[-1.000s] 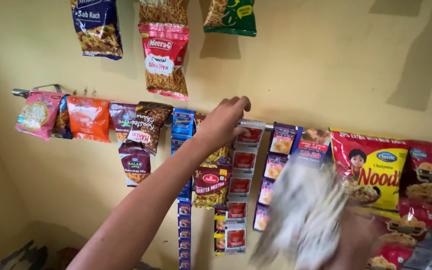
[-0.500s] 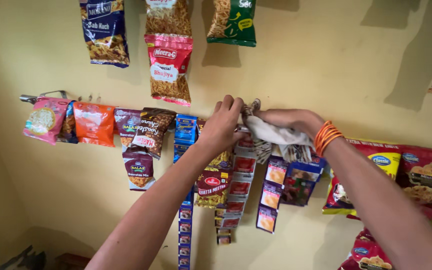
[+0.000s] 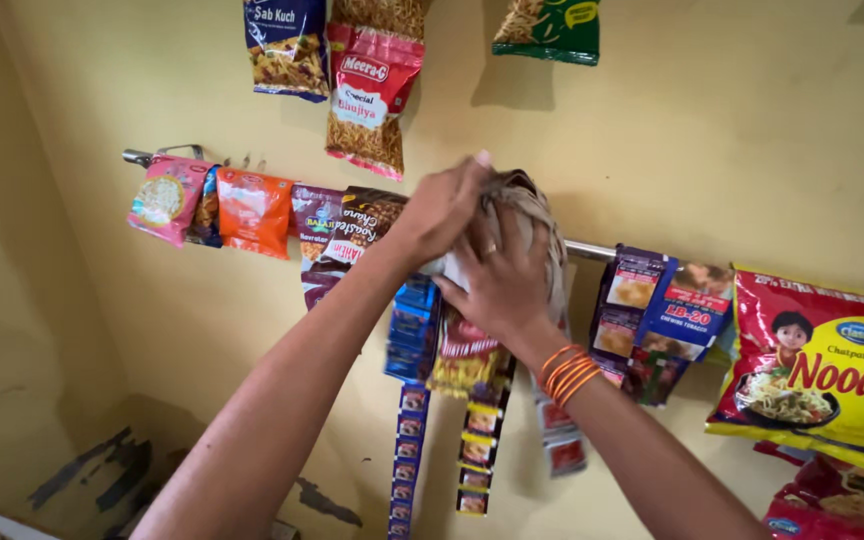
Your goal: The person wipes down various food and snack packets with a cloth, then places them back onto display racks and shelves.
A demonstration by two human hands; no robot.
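Yellow wall (image 3: 752, 150) fills the view, and a metal rail (image 3: 587, 249) runs across it with snack packets hanging all along. Far right hangs the biggest, a red and yellow noodle bag (image 3: 817, 365); up top dangle a blue bag (image 3: 287, 45), a red and white bag (image 3: 370, 95) and a green bag (image 3: 547, 28). Along the left of the rail sit a pink packet (image 3: 164, 198), an orange packet (image 3: 253, 210) and a brown packet (image 3: 362, 230), with a blue strip (image 3: 410, 400) of small sachets trailing down below the hands and a purple packet (image 3: 677, 305) just right of them. Both arms are up at the rail's middle, meeting on a bunched grey-white bundle (image 3: 532, 215) pressed against the rail. Left hand (image 3: 442, 205) is curled over the bundle's top left edge, fingers closed on it. Right hand (image 3: 502, 280), orange bangles (image 3: 567, 372) at the wrist, is wrapped round the bundle from below, fingers gripping it. What the bundle is made of cannot be told.
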